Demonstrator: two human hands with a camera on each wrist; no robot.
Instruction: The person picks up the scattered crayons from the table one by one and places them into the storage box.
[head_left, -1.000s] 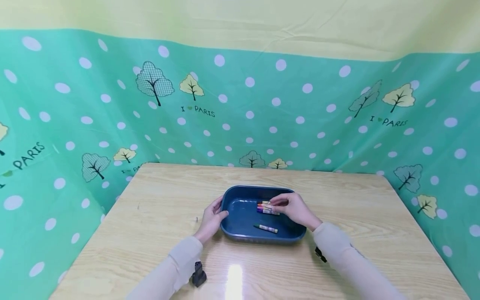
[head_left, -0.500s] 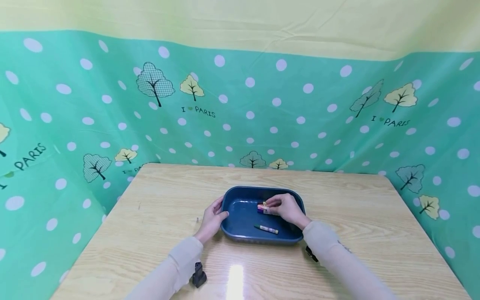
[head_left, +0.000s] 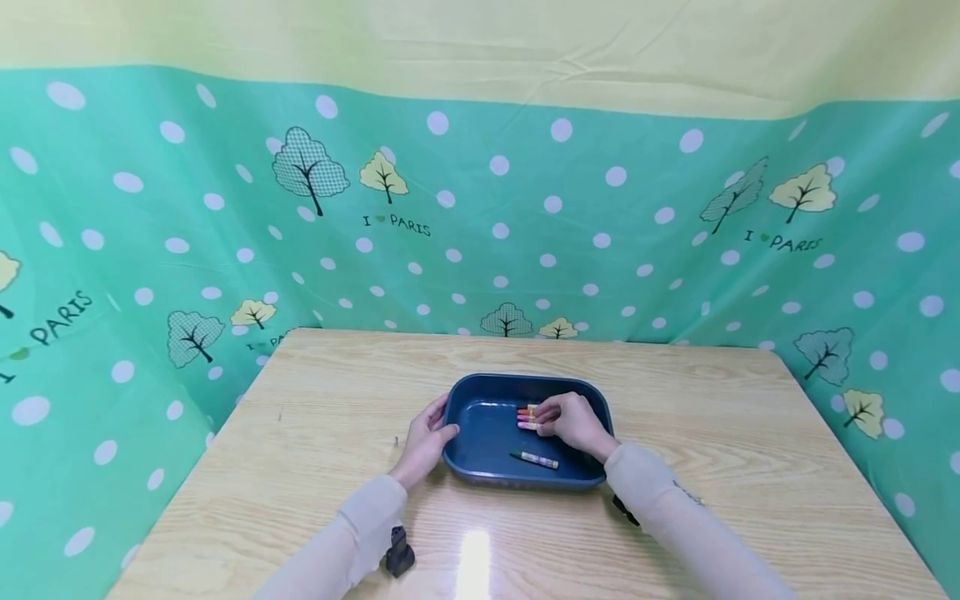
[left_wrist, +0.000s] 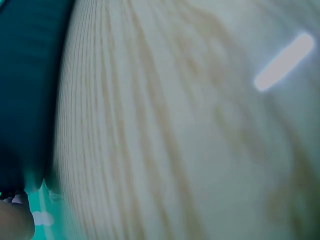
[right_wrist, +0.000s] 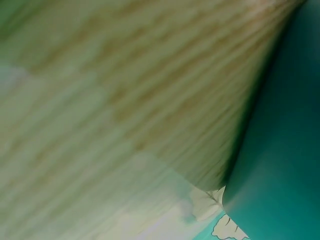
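A dark blue basin (head_left: 480,475) sits on the wooden table in the head view. My left hand (head_left: 424,440) grips its left rim, thumb over the inside edge and fingers along the outer wall. Part of that hand (left_wrist: 15,220) shows at the lower left of the left wrist view, by the basin wall (left_wrist: 27,90). Inside the basin, my right hand (head_left: 573,421) bends over a small row of crayons (head_left: 527,415), thumb and fingertips pinching at the right end of the nearest, pink-tipped crayon (head_left: 528,426). The hand hides the row's right ends. A single green crayon (head_left: 535,459) lies apart, nearer the front wall.
The pale wooden table (head_left: 337,375) extends around the basin. Behind it hangs a green dotted curtain (head_left: 450,275) with printed trees. In the right wrist view, the basin's outer wall (right_wrist: 285,125) fills the right side.
My right hand has shifted left over the crayon row and slightly nearer the front. The purple crayon tip seen earlier at the row's near side no longer shows. My left hand keeps its grip.
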